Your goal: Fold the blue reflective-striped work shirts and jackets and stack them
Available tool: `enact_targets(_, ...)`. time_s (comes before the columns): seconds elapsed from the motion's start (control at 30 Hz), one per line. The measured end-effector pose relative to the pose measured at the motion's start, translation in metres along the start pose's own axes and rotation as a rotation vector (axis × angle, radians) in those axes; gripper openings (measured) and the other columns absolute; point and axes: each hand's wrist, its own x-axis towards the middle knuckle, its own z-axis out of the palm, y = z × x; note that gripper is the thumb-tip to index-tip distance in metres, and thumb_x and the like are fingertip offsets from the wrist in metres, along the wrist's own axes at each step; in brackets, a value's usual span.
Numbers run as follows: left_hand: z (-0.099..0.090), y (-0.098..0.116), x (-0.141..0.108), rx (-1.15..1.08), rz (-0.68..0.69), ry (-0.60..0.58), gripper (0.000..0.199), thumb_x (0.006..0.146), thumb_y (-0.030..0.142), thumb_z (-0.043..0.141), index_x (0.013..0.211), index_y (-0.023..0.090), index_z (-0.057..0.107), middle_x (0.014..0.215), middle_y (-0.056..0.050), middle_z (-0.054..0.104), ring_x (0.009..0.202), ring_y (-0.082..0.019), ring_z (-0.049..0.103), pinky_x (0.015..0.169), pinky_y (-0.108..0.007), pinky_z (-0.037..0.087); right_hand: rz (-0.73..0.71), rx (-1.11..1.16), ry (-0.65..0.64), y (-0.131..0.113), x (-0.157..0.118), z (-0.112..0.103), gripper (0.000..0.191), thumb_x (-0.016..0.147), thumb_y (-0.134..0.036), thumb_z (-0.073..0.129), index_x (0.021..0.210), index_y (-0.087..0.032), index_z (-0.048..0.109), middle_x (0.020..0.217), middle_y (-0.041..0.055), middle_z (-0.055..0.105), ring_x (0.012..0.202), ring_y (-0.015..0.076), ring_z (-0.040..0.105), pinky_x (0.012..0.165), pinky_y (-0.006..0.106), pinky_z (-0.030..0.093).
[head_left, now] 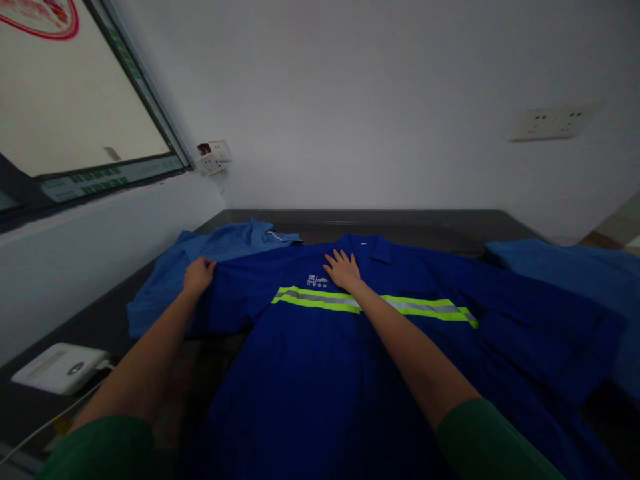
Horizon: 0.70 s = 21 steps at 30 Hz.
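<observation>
A dark blue work jacket [305,353] with a yellow-green and silver reflective band lies spread over a dark table, its collar toward the wall. My left hand [199,275] is closed on the end of the sleeve at the left, holding it out sideways. With fingers spread, my right hand [343,269] lies flat on the chest just below the collar, beside a white printed logo [318,281]. The other sleeve [540,320] stretches out to the right. The jacket's lower part runs out of view toward me.
Lighter blue garments lie at the left [165,287] and at the right [580,273]. A white box-shaped device [60,368] with a cable sits on the table's left side. Behind the dark table [400,219] rises a wall with sockets [553,123]; a window [85,100] is at the left.
</observation>
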Motion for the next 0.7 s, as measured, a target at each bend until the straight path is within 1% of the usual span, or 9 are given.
enact_targets(0.07, -0.003, 0.016, -0.02, 0.111, 0.097, 0.132, 0.039, 0.087, 0.031, 0.046, 0.12, 0.013, 0.058, 0.121, -0.021, 0.059, 0.115, -0.036, 0.053, 0.094, -0.051, 0.043, -0.015, -0.05, 0.026, -0.007, -0.002, -0.002, 0.052, 0.099, -0.038, 0.027, 0.146, -0.02, 0.038, 0.157, 0.0111, 0.024, 0.145, 0.0312, 0.012, 0.114, 0.056, 0.007)
enact_targets(0.13, 0.0, 0.036, -0.047, 0.129, 0.206, 0.155, 0.042, 0.09, 0.031, 0.042, 0.128, 0.018, 0.053, 0.131, -0.017, 0.054, 0.123, -0.033, 0.048, 0.102, -0.05, 0.037, -0.054, -0.09, 0.082, -0.014, -0.002, -0.003, 0.049, 0.098, -0.028, 0.028, 0.144, -0.015, 0.042, 0.157, 0.0127, 0.023, 0.146, 0.0323, 0.008, 0.114, 0.056, 0.004)
enact_targets(0.2, 0.01, 0.054, -0.075, 0.08, 0.315, 0.023, 0.042, 0.093, 0.035, 0.04, 0.131, 0.024, 0.052, 0.137, -0.012, 0.051, 0.128, -0.029, 0.045, 0.107, -0.048, 0.033, -0.067, -0.072, 0.125, -0.019, -0.002, -0.001, 0.05, 0.097, -0.026, 0.03, 0.145, -0.016, 0.04, 0.158, 0.0115, 0.019, 0.146, 0.0331, 0.006, 0.114, 0.057, 0.006)
enact_targets(0.27, 0.026, 0.061, -0.096, 0.074, 0.373, -0.115, 0.046, 0.095, 0.042, 0.037, 0.139, 0.029, 0.046, 0.147, -0.008, 0.042, 0.136, -0.028, 0.035, 0.11, -0.051, 0.027, -0.036, -0.018, 0.106, -0.018, -0.002, 0.002, 0.052, 0.098, -0.035, 0.031, 0.147, -0.021, 0.036, 0.158, 0.01, 0.019, 0.145, 0.0344, 0.01, 0.113, 0.057, 0.011)
enact_targets(0.37, 0.043, 0.048, -0.106, 0.129, 0.38, -0.227, 0.054, 0.096, 0.047, 0.033, 0.147, 0.032, 0.033, 0.156, -0.005, 0.027, 0.144, -0.03, 0.021, 0.112, -0.056, 0.021, -0.018, 0.019, 0.04, -0.011, -0.002, 0.007, 0.057, 0.097, -0.052, 0.028, 0.147, -0.026, 0.036, 0.157, 0.0093, 0.023, 0.144, 0.0341, 0.015, 0.113, 0.055, 0.013)
enact_targets(0.47, 0.047, 0.022, -0.093, 0.186, 0.375, -0.279, 0.057, 0.096, 0.047, 0.032, 0.15, 0.031, 0.027, 0.158, -0.006, 0.021, 0.144, -0.029, 0.019, 0.113, -0.053, 0.021, -0.031, 0.016, 0.043, -0.004, -0.002, 0.009, 0.059, 0.096, -0.056, 0.027, 0.147, -0.027, 0.036, 0.157, 0.0092, 0.025, 0.144, 0.0334, 0.015, 0.114, 0.053, 0.013)
enact_targets(0.53, 0.044, 0.008, -0.081, 0.215, 0.389, -0.287, 0.058, 0.096, 0.046, 0.031, 0.15, 0.029, 0.024, 0.158, -0.007, 0.02, 0.144, -0.028, 0.02, 0.114, -0.051, 0.021, -0.04, 0.018, 0.06, -0.003, -0.003, 0.008, 0.059, 0.096, -0.056, 0.028, 0.146, -0.026, 0.038, 0.156, 0.0098, 0.027, 0.144, 0.0338, 0.017, 0.114, 0.054, 0.014)
enact_targets(0.6, 0.04, 0.0, -0.074, 0.237, 0.408, -0.285, 0.058, 0.096, 0.045, 0.029, 0.151, 0.028, 0.022, 0.158, -0.008, 0.02, 0.144, -0.027, 0.021, 0.113, -0.052, 0.022, -0.06, 0.019, 0.093, -0.005, -0.005, 0.006, 0.055, 0.097, -0.052, 0.03, 0.143, -0.024, 0.043, 0.154, 0.0108, 0.031, 0.143, 0.0327, 0.021, 0.113, 0.054, 0.017)
enact_targets(0.7, 0.037, -0.003, -0.071, 0.281, 0.427, -0.279, 0.058, 0.097, 0.045, 0.026, 0.152, 0.026, 0.021, 0.157, -0.009, 0.021, 0.144, -0.028, 0.022, 0.112, -0.056, 0.022, -0.164, 0.002, 0.189, -0.013, -0.012, 0.0, 0.045, 0.098, -0.036, 0.037, 0.136, -0.017, 0.05, 0.148, 0.0136, 0.042, 0.141, 0.0283, 0.028, 0.113, 0.052, 0.022)
